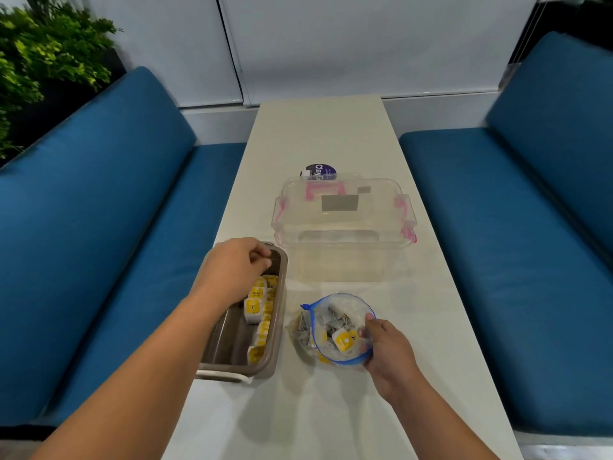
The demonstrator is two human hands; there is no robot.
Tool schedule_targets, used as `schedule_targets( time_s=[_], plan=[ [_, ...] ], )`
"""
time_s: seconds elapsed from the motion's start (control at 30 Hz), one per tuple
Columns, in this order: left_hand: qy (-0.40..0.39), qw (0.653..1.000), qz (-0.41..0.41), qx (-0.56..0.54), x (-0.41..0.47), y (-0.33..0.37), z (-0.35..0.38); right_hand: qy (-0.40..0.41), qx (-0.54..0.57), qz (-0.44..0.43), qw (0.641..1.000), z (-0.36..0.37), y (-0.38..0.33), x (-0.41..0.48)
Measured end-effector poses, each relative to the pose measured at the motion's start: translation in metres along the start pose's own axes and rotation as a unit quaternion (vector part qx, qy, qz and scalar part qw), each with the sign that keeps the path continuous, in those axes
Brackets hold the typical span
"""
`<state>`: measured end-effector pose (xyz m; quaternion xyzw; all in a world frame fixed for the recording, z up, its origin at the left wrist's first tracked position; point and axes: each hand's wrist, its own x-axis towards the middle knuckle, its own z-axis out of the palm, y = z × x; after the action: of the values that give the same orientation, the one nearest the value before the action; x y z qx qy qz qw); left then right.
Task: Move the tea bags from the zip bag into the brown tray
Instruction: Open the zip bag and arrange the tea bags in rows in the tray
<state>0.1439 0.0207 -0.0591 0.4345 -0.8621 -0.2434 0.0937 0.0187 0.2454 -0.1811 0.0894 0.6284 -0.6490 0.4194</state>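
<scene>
A brown tray (280, 323) stands at the table's near left, with several yellow-and-white tea bags (260, 308) in a row along its right side. My left hand (232, 267) hovers over the tray's far end, fingers curled together; I cannot tell whether it holds anything. To the right lies a clear zip bag (335, 327) with a blue rim, held wide at the mouth, with several tea bags (345, 340) inside. My right hand (388, 353) grips the bag's right rim.
A clear plastic box (341, 224) with pink latches stands beyond the tray and the bag. A purple-labelled round tub (320, 171) sits behind it. Blue bench seats (116, 227) run along both sides of the narrow white table (318, 134). A plant (39, 61) is at far left.
</scene>
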Motion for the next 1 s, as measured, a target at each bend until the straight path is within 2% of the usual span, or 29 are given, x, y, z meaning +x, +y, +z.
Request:
schedule_targets(
  time_s=[0.1, 0.2, 0.3, 0.43, 0.53, 0.63, 0.87, 1.0],
  plan=[
    [-0.01, 0.994, 0.036, -0.104, -0.027, 0.035, 0.002, -0.001, -0.009, -0.004, 1.0, -0.001, 0.0, -0.003],
    [-0.06, 0.989, 0.066, -0.116, -0.046, 0.053, 0.025, 0.003, -0.017, -0.006, 1.0, -0.003, 0.002, -0.004],
    [-0.121, 0.987, 0.07, -0.075, -0.058, 0.061, 0.064, 0.004, -0.009, -0.01, 1.0, -0.004, 0.002, -0.008],
    [-0.156, 0.985, 0.069, 0.029, -0.066, 0.06, 0.107, 0.004, -0.005, -0.01, 1.0, -0.008, 0.007, -0.01],
    [-0.188, 0.97, 0.061, 0.14, -0.069, 0.055, 0.127, -0.001, -0.004, -0.013, 1.0, -0.011, 0.011, -0.011],
    [-0.219, 0.957, 0.037, 0.188, -0.069, 0.054, 0.139, -0.003, -0.004, -0.017, 1.0, -0.014, 0.013, -0.012],
    [-0.229, 0.957, 0.019, 0.176, -0.072, 0.058, 0.142, -0.005, 0.05, -0.014, 0.999, -0.016, 0.014, -0.011],
    [-0.179, 0.98, 0.032, 0.084, -0.075, 0.055, 0.138, -0.017, 0.101, 0.003, 0.995, -0.016, 0.016, -0.011]
  ],
)
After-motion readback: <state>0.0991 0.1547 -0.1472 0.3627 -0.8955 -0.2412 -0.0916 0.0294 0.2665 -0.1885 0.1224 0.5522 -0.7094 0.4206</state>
